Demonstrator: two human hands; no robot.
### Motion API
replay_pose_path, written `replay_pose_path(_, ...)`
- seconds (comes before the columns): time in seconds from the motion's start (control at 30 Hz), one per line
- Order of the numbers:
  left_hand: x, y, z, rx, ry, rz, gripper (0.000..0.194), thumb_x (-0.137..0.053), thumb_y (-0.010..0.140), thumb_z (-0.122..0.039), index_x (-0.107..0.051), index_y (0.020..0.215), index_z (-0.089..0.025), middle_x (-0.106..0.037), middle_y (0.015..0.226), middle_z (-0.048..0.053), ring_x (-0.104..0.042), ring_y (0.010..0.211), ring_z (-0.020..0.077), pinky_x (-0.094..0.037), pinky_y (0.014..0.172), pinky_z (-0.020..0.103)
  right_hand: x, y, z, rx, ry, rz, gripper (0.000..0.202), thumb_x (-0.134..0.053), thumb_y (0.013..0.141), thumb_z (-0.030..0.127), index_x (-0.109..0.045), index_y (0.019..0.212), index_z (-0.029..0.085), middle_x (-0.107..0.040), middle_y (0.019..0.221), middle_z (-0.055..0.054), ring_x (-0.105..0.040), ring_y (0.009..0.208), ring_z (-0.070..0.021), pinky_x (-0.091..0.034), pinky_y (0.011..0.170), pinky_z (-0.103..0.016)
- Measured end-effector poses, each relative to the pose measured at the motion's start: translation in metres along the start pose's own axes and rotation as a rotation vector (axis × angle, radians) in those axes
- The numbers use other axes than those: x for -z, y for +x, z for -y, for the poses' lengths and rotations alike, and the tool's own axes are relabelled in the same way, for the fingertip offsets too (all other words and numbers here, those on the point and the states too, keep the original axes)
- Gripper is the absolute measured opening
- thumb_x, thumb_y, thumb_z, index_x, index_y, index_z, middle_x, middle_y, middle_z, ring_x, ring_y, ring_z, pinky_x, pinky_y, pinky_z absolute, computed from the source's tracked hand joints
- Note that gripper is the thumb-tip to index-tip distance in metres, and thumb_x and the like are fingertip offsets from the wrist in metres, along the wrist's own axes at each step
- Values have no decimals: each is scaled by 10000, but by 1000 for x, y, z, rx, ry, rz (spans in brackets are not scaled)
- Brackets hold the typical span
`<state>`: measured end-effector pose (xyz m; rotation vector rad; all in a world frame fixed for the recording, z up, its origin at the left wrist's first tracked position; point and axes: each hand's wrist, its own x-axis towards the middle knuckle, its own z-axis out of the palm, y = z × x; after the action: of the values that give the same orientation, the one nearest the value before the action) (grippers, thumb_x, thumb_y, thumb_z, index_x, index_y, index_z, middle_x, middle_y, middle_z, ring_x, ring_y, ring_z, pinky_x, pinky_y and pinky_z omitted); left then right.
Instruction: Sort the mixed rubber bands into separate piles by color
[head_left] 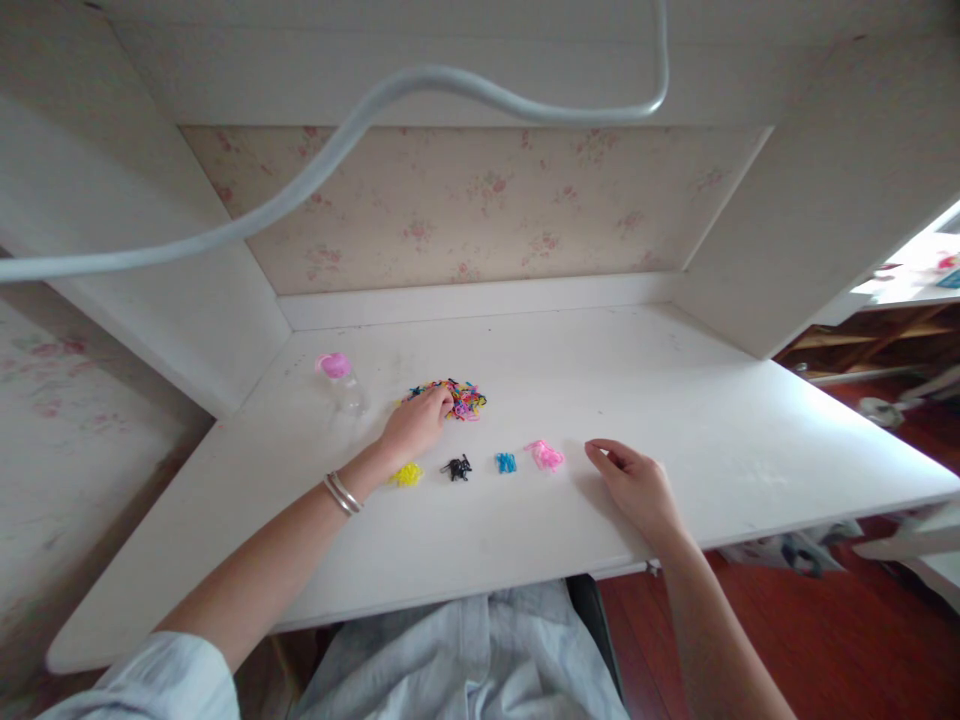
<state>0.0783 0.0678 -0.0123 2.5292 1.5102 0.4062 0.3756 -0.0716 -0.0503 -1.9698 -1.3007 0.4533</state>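
Observation:
My left hand (417, 425) reaches into a mixed pile of small colourful rubber bands (469, 400). Its fingers are pinched together at the pile, and whatever lies between them is hidden. Nearer to me runs a row of small heaps sorted by colour: yellow bands (406, 475), black bands (457, 468), blue bands (506, 463) and pink bands (546, 456). My right hand (634, 485) rests just right of the pink heap, apart from it. Its thumb and forefinger come together, and I cannot make out anything in them.
A clear container with a pink lid (335, 366) lies at the back left of the white desk (675, 400). Side panels and a floral back wall (480, 210) enclose the desk. A white cable or tube (420, 80) curves across the upper view.

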Motion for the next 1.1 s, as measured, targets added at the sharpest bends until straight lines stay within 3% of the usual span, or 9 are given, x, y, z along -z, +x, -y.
replay_pose_path(0.23, -1, 2, 8, 20, -63, -23, 222, -443, 899, -272, -568, 1078, -229, -680, 1021, 34, -631, 873, 169, -447, 750, 263, -2, 1, -2, 3, -12, 0, 476, -477, 783, 598, -726, 907, 212, -539, 533, 17, -478, 523, -130, -347, 522, -242)
replay_pose_path(0.7, 2, -4, 14, -1, -106, -52, 216, -487, 856, -255, -661, 983, -238, -688, 1015, 14, -616, 913, 160, -450, 841, 263, -1, 1, -2, 7, -11, 2, 485, -470, 779, 607, -723, 904, 211, -556, 550, 10, -494, 530, -134, -360, 526, -241)
replay_pose_path(0.87, 8, -12, 17, -33, -105, -51, 216, -472, 870, -273, -683, 903, -241, -695, 943, 9, -620, 868, 156, -459, 799, 261, -1, 0, -2, -4, -22, 10, 472, -483, 780, 600, -724, 909, 215, -570, 563, 9, -502, 537, -133, -363, 532, -240)
replay_pose_path(1.1, 10, -19, -2, -126, -181, -16, 228, -493, 878, -301, -707, 921, -236, -698, 986, 18, -621, 910, 152, -456, 857, 271, -2, 1, -3, 2, -40, 11, 488, -471, 783, 598, -723, 930, 207, -577, 563, 7, -506, 540, -135, -356, 520, -240)
